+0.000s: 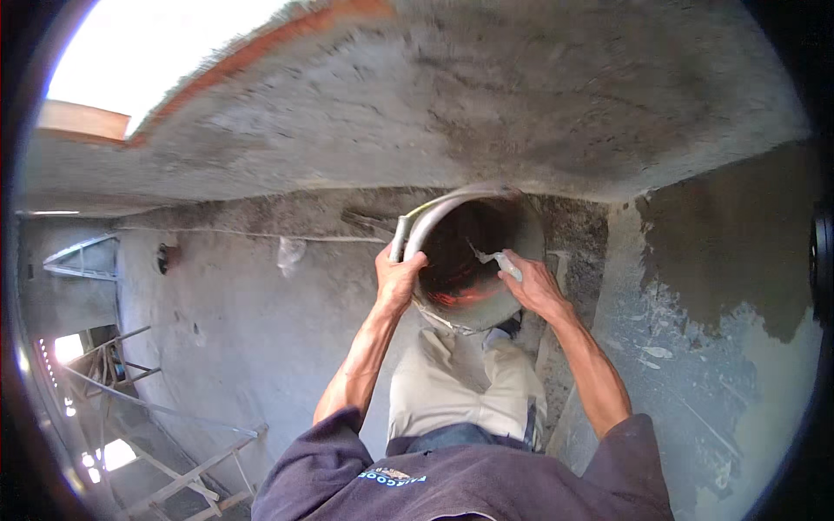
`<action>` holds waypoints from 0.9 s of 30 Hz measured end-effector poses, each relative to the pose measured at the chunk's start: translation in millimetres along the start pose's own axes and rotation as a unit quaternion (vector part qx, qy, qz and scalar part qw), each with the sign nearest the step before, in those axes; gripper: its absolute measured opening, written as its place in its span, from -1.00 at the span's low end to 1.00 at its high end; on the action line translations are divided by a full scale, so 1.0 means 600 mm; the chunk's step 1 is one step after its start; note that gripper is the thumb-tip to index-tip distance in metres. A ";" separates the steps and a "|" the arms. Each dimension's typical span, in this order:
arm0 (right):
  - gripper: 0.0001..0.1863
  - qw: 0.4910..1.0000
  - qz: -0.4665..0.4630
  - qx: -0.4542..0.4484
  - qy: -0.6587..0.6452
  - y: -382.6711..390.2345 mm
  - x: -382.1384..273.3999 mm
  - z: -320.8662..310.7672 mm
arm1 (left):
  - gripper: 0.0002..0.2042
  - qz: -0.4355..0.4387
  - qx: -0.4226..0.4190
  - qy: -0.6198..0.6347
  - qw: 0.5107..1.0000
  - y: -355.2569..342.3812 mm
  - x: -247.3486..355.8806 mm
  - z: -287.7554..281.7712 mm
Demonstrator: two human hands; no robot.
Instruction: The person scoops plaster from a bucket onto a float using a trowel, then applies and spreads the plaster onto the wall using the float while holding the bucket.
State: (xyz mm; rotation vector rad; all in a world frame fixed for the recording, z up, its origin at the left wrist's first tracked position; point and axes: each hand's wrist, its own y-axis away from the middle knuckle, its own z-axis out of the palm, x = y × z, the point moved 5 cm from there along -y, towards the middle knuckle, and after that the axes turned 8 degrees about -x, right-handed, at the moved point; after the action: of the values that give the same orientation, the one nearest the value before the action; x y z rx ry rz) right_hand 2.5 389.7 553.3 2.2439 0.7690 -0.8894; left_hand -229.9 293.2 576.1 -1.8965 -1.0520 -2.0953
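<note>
My left hand [398, 276] grips the rim of a round, grey-coated bucket [522, 227] held above my legs, with a thin pale strip [400, 234] along its left side under my fingers. My right hand [532, 282] is closed round the pale handle of a small tool [504, 262], likely a scraper or trowel, whose head reaches into the bucket. The bucket's inside is dark, with reddish streaks low down; what else it holds I cannot make out.
A rough grey surface [556, 78] spans the top, with an orange-edged curved opening [252, 48]. A wall [695, 382] at right has a dark wet patch [712, 234]. Metal frames [191, 482] stand at lower left, and a plastic bag [291, 254] lies left of the bucket.
</note>
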 end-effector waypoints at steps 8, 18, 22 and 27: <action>-0.58 0.953 -0.174 -0.056 0.242 0.161 -0.220 -0.156 | -0.85 0.167 -0.096 0.028 0.981 0.149 0.272 0.048; -0.69 0.933 -0.173 0.138 0.282 0.273 -0.344 -0.365 | -0.76 0.271 -0.132 0.040 0.953 0.304 0.449 0.059; -0.64 0.948 -0.197 0.141 0.208 0.309 -0.365 -0.379 | -0.78 0.274 -0.167 0.105 0.941 0.318 0.494 0.048; -0.54 0.990 -0.065 -0.066 -0.107 0.313 -0.347 -0.379 | -0.77 0.262 -0.157 0.080 0.949 0.319 0.516 0.020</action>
State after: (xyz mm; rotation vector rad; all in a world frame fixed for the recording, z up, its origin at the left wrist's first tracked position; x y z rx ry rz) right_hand 94.7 366.2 901.7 1.9633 0.8537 -1.0889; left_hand -182.8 264.5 936.1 -1.8204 -0.1474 -2.1198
